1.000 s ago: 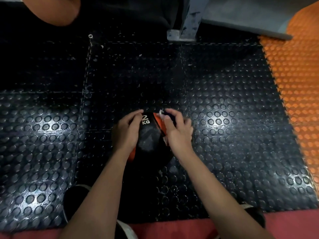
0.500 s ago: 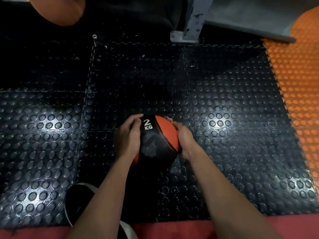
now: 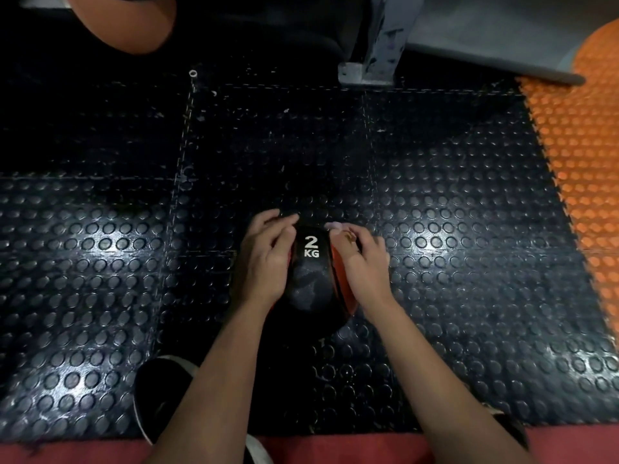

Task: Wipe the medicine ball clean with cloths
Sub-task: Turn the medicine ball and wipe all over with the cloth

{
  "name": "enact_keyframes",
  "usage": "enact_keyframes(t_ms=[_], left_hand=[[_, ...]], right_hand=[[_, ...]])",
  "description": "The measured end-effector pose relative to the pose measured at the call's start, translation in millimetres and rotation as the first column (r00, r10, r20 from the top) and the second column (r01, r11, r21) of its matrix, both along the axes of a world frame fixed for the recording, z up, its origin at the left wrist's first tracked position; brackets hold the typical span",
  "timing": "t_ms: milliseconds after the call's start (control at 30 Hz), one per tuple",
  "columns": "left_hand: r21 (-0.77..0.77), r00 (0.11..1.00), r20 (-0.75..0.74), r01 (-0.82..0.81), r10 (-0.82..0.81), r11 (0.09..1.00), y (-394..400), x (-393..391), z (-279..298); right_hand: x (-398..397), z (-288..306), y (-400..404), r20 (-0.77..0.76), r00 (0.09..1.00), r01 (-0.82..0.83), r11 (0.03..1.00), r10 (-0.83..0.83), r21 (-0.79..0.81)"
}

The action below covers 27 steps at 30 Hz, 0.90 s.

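A strip of dull red flooring (image 3: 368, 450) runs along the near edge, and a black shoe with a white sole rim (image 3: 160, 390) stands on the black rubber floor mat with raised round studs (image 3: 100, 296), to the left of the person's left forearm. A second dark shoe (image 3: 512, 426) shows only partly beside the right forearm.

Past the forearms, the round black-and-orange medicine ball (image 3: 310, 286) marked "2 KG" in white rests on the studded mat, between both hands. The left hand (image 3: 268, 259) grasps the ball's left side, fingers curled over its top. The right hand (image 3: 365, 262) lies on the orange panel at the ball's right side, its fingers curled round a small pale cloth (image 3: 335, 226), which peeks out at the fingertips and touches the ball's upper right.

Farther off, orange studded matting (image 3: 582, 169) borders the black mat on the right. At the far edge stands a scuffed grey metal post on a flat base plate (image 3: 375, 61), and a large brownish-orange rounded object (image 3: 127, 21) sits at the upper left, cut off by the frame.
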<state>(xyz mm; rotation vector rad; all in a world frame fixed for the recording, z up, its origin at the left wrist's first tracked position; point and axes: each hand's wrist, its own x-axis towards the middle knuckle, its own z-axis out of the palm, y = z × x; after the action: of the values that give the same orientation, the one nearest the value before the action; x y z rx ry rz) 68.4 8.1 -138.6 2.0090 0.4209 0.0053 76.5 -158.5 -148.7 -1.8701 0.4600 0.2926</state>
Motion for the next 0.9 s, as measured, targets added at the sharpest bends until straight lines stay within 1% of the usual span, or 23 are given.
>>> enact_keyframes(t_ms=[33,67,100,133,167,200,233,300,367,433,467,500,533,567,600,633,667,733,833,900], left_hand=[[0.091,0.989,0.002,-0.146,0.147,0.985,-2.4,-3.3,4.0],[0.160,0.944,-0.021,-0.322,0.330,0.933,-4.5,-7.4,6.8],[0.165,0.865,-0.106,-0.472,0.491,0.866,-7.6,-10.6,11.0],[0.093,0.784,-0.224,-0.574,0.579,0.813,-12.0,-11.6,13.8],[-0.018,0.727,-0.335,-0.641,0.600,0.767,-18.1,-11.0,13.8],[-0.112,0.723,-0.392,-0.651,0.569,0.751,-25.2,-10.9,13.5],[-0.146,0.743,-0.411,-0.625,0.528,0.767,-31.6,-11.3,16.0],[-0.105,0.785,-0.364,-0.570,0.501,0.815,-36.1,-10.7,17.4],[-0.063,0.809,-0.325,-0.535,0.489,0.843,-31.5,-7.2,15.0],[-0.037,0.830,-0.340,-0.481,0.442,0.876,-23.9,-3.0,11.1],[-0.034,0.840,-0.348,-0.456,0.417,0.890,-19.8,-1.5,9.7],[-0.035,0.847,-0.355,-0.435,0.395,0.900,-16.3,-1.0,8.9],[-0.042,0.857,-0.350,-0.417,0.377,0.908,-14.0,-1.2,8.6],[-0.045,0.865,-0.348,-0.400,0.361,0.915,-11.9,-1.4,9.4],[-0.046,0.866,-0.350,-0.397,0.358,0.917,-10.3,-1.9,8.7],[-0.045,0.862,-0.353,-0.403,0.363,0.914,-10.2,-2.4,9.1],[-0.042,0.859,-0.355,-0.408,0.368,0.912,-11.3,-1.9,9.7],[-0.048,0.849,-0.375,-0.419,0.372,0.907,-11.5,-1.0,10.8],[-0.037,0.838,-0.417,-0.402,0.352,0.915,-10.0,1.9,16.0],[-0.001,0.799,-0.481,-0.412,0.361,0.911,-10.8,5.8,18.3]], right_hand=[[-2.8,-1.7,-3.1,-0.025,1.000,0.019,0.999,-0.018,0.045],[-4.8,-2.5,-6.2,-0.044,0.998,0.054,0.993,-0.050,0.109],[-6.3,-2.7,-9.1,-0.055,0.995,0.095,0.981,-0.087,0.171],[-7.7,-0.4,-11.8,-0.057,0.990,0.135,0.969,-0.126,0.206],[-9.2,1.4,-14.4,-0.049,0.987,0.163,0.963,-0.156,0.213],[-10.6,1.7,-17.2,-0.018,0.982,0.186,0.960,-0.186,0.209],[-11.6,2.6,-19.2,0.016,0.979,0.198,0.959,-0.205,0.204],[-10.6,2.6,-18.8,0.073,0.983,0.153,0.969,-0.170,0.194],[-10.9,1.5,-10.8,0.068,0.995,0.059,0.980,-0.073,0.188],[-14.2,-0.9,-1.4,0.103,0.995,-0.025,0.993,0.013,0.117],[-15.6,-5.2,0.8,0.123,0.992,-0.040,0.994,0.028,0.098],[-16.3,-10.3,0.8,0.124,0.992,-0.045,0.993,0.031,0.112],[-15.5,-15.0,-0.6,0.063,0.998,-0.024,0.982,0.013,0.187],[-13.4,-14.7,-1.1,-0.049,0.999,0.024,0.962,-0.011,0.271],[-10.0,-16.1,-3.1,-0.182,0.983,0.089,0.942,-0.030,0.323],[-6.5,-14.6,-5.2,-0.287,0.957,0.136,0.926,-0.031,0.352],[-2.3,-15.5,-7.5,-0.354,0.935,0.161,0.918,-0.025,0.362],[4.6,-16.5,-10.5,-0.415,0.910,0.184,0.911,-0.015,0.369],[8.5,-18.2,-8.7,-0.385,0.922,0.201,0.905,-0.044,0.376],[7.7,-15.8,-3.5,-0.404,0.913,0.207,0.908,-0.045,0.365]])
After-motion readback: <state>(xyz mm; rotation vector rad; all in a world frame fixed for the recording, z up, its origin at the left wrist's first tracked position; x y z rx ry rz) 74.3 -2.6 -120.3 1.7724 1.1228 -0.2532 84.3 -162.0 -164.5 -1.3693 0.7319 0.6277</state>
